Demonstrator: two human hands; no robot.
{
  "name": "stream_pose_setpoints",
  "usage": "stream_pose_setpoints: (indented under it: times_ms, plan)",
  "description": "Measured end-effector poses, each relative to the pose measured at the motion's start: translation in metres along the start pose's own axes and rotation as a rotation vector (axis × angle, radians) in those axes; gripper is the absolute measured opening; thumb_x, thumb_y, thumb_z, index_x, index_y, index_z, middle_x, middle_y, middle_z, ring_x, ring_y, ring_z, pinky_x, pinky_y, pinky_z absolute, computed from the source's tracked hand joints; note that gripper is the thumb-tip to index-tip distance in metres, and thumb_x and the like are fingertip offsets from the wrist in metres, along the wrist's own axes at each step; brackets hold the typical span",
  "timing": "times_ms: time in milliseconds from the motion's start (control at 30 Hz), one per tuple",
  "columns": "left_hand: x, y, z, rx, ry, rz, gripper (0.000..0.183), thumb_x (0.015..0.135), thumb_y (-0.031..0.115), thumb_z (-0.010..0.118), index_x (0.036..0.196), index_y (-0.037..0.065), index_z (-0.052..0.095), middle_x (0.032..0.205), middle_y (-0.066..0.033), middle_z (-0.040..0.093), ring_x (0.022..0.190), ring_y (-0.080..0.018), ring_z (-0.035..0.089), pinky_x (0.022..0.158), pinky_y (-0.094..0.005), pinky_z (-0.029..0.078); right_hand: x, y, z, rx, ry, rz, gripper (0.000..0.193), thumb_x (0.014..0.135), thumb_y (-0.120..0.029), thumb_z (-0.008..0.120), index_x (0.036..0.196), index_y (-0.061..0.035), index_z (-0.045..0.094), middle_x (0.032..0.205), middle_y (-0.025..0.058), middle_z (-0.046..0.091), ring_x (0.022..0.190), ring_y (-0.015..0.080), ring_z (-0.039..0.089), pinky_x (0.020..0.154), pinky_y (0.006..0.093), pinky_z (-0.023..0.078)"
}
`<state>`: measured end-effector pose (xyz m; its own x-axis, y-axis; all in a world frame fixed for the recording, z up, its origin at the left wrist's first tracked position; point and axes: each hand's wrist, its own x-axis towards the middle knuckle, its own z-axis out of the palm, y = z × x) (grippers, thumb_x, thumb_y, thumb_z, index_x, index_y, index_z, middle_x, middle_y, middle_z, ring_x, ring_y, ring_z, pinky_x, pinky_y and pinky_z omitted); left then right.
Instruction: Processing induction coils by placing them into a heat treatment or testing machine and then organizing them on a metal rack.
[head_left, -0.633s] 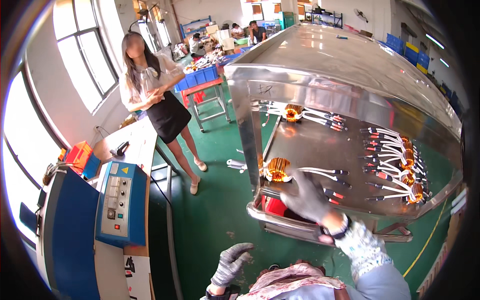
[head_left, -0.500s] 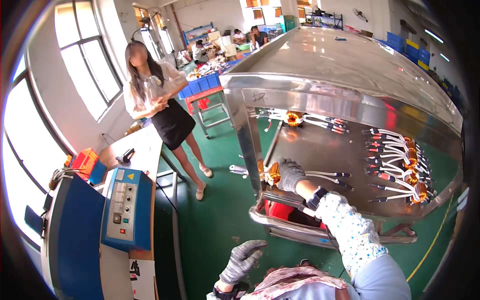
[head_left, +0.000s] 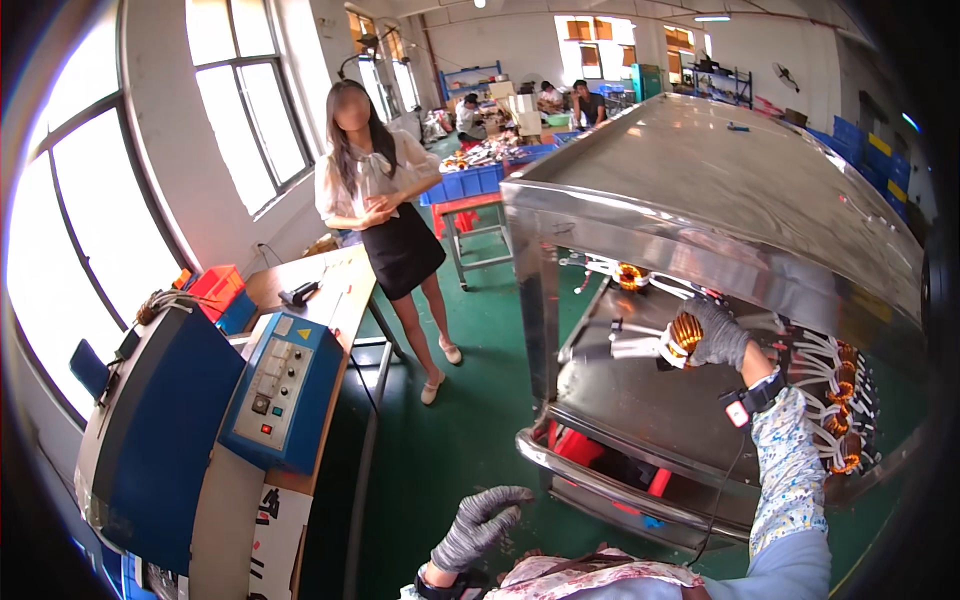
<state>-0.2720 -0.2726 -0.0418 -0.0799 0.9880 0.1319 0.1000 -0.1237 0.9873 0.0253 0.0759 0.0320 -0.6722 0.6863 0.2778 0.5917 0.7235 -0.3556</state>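
In a grey knitted glove, my right hand [head_left: 718,335] grips a copper-wound ring coil [head_left: 685,336] over the steel cart's lower shelf [head_left: 610,388]. White-sleeved leads stick out from the coil to the left. Another such coil [head_left: 631,276] lies farther back on the shelf, its leads spread to both sides. Right of my hand, a row of several coils [head_left: 838,420] rests with white leads and dark tips. Low in front of my body hangs my left hand [head_left: 482,525], gloved alike, fingers loosely stretched and holding nothing.
The cart's steel top [head_left: 690,150] overhangs the shelf; a tubular rail [head_left: 600,495] runs along its near side. At left, a blue control box [head_left: 285,390] stands by a wooden table [head_left: 345,290]. A person [head_left: 385,200] stands beyond it. Blue bins [head_left: 470,182] sit behind.
My right hand has carried the coil from beside the cart's corner post rightward, farther over the shelf. The view has swung left. My left hand keeps nearly the same pose.
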Motion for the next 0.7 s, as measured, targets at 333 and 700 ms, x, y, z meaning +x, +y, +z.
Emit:
stream_pose_setpoints:
  times_ms: [333,700]
  plan:
    - [0.111,0.017,0.037,-0.047,-0.268,0.056,0.027,0.088,0.011,0.055,0.112,-0.002,0.058,0.105,-0.0089,0.062,0.101,-0.0168,0.056,0.091,-0.0288,0.043,-0.051,0.009,0.048,-0.013,-0.273,-0.456,0.041,0.061,-0.007,0.070,0.099,-0.0120,0.056,0.098,0.0081,0.057,0.095,0.0287,0.056,0.088,0.0387,0.041]
    - [0.213,-0.050,0.147,-0.079,-0.562,0.175,0.074,0.084,0.013,0.065,0.141,0.001,0.020,0.137,-0.0132,0.035,0.124,-0.0212,0.038,0.104,-0.0324,0.032,-0.119,-0.038,0.002,-0.150,-0.050,-0.175,0.056,0.069,-0.016,0.067,0.121,-0.0112,0.049,0.116,0.0136,0.053,0.107,0.0339,0.051,0.093,0.0424,0.040]
